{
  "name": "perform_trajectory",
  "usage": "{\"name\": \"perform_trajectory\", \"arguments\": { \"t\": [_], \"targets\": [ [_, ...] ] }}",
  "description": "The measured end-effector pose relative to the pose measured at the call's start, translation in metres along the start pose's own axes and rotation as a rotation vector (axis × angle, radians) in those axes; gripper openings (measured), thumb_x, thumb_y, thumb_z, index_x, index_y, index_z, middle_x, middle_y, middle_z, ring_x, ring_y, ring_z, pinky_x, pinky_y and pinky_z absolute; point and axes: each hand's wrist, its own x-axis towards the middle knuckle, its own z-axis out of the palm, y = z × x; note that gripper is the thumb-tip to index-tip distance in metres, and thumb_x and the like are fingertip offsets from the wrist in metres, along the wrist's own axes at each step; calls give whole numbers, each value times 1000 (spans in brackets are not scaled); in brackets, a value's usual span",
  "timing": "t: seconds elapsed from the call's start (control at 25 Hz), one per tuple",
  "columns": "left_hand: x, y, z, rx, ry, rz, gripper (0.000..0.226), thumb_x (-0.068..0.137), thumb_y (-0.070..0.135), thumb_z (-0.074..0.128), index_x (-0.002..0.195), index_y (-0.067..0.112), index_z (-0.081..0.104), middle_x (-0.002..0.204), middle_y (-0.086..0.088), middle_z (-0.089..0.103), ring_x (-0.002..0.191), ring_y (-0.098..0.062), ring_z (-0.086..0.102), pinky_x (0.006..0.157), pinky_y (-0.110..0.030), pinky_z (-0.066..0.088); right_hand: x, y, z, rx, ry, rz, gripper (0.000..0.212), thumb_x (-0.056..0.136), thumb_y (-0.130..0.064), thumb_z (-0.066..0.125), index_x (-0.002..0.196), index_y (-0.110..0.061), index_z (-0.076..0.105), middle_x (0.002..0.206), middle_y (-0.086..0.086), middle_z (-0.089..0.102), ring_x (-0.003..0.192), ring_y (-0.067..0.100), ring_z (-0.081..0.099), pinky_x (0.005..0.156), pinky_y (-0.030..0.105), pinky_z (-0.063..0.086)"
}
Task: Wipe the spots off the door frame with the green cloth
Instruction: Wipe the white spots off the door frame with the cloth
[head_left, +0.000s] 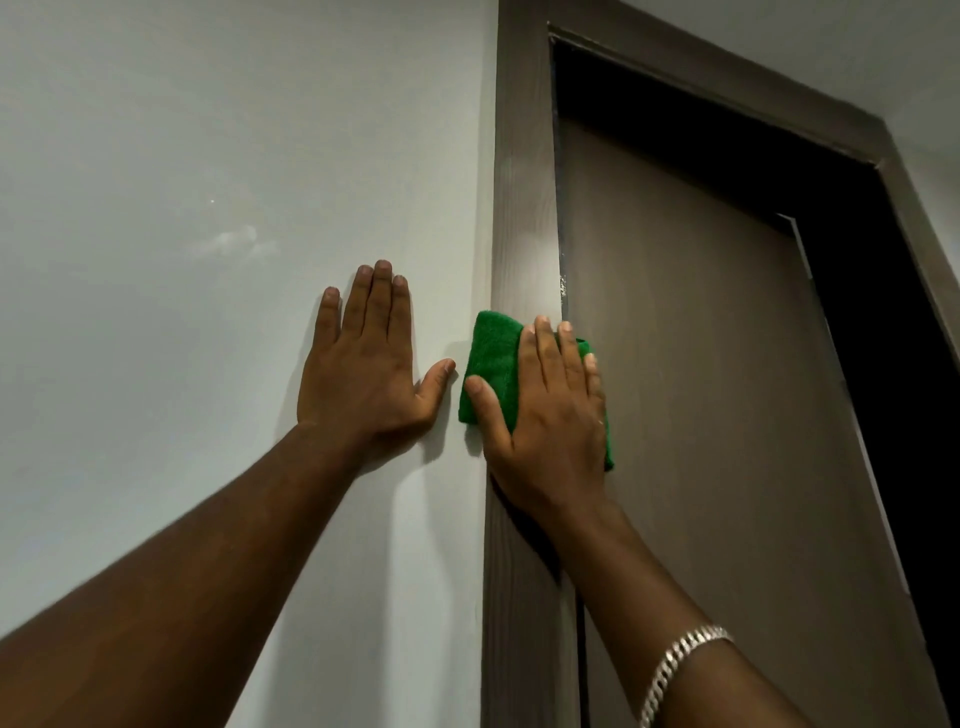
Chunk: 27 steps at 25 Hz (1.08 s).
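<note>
The right hand (550, 421) lies flat, fingers straight, pressing the soft, probably folded green cloth (491, 364) against the door frame (522, 208), best held under the palm.

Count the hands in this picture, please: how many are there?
2. The left hand lies flat on the wall. The right hand presses the green cloth against the door frame. No other hand shows.

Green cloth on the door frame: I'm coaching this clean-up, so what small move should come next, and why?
Probably slide the folded green microfibre cloth up the brown wood-grain door frame: the right hand presses it flat just below pale specks on the frame's inner edge, while the left hand braces on the grey wall.
</note>
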Motion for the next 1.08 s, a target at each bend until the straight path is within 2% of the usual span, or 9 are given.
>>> {"name": "perform_trajectory", "arguments": {
  "t": [0.08,0.28,0.44,0.52,0.64,0.72,0.88,1.08],
  "targets": [
    [0,-1,0,-6,3,5,88,89,65,10,151,6,-9,163,-13,-12,150,-24,-13,122,-48,0,-18,10,-1,-16,-56,-112,76,95,-61,24,153,-12,19,162,7,20,152,20,6,124,44,7],
    [-1,0,1,-1,3,0,87,89,64,10,151,6,-9,163,-14,-12,150,-25,-14,122,-49,1,32,2,1,37,-48,85,72,98,-56,29,153,-11,17,163,9,17,152,22,4,124,42,3],
    [0,-1,0,-3,-4,7,85,90,62,10,151,5,-7,163,-14,-10,150,-25,-12,122,-49,1,-14,12,-4,1,-67,-115,72,96,-58,25,152,-13,21,162,6,20,152,18,6,123,42,7],
    [-1,0,-1,-6,-13,7,85,91,60,12,151,4,-7,163,-15,-11,150,-26,-12,122,-49,0,-17,19,-4,13,-85,-87,72,96,-58,25,152,-13,21,163,5,20,152,19,5,123,41,6],
    [-2,0,1,-11,-10,4,85,91,60,14,151,4,-8,163,-15,-11,150,-26,-13,122,-49,0,36,7,-2,21,-83,26,70,98,-55,29,153,-11,18,163,8,16,152,22,4,123,43,5],
    [-1,0,2,0,-11,6,85,90,61,13,151,5,-8,163,-15,-11,150,-26,-13,122,-49,0,55,2,-2,-20,-77,21,70,98,-54,29,153,-11,17,163,9,15,152,23,4,123,44,5],
    [0,-1,3,-1,-6,7,83,91,59,14,152,5,-4,163,-15,-7,150,-26,-9,122,-49,2,19,5,0,-12,-69,-34,70,98,-54,30,152,-11,20,163,8,18,152,22,5,123,42,3],
    [-14,6,-1,-55,-47,0,75,94,45,22,152,3,-2,163,-17,-5,151,-27,-8,123,-46,1,-46,2,-7,41,-95,-7,72,96,-55,26,153,-13,18,163,6,16,152,19,3,122,38,0]
  ]
}}
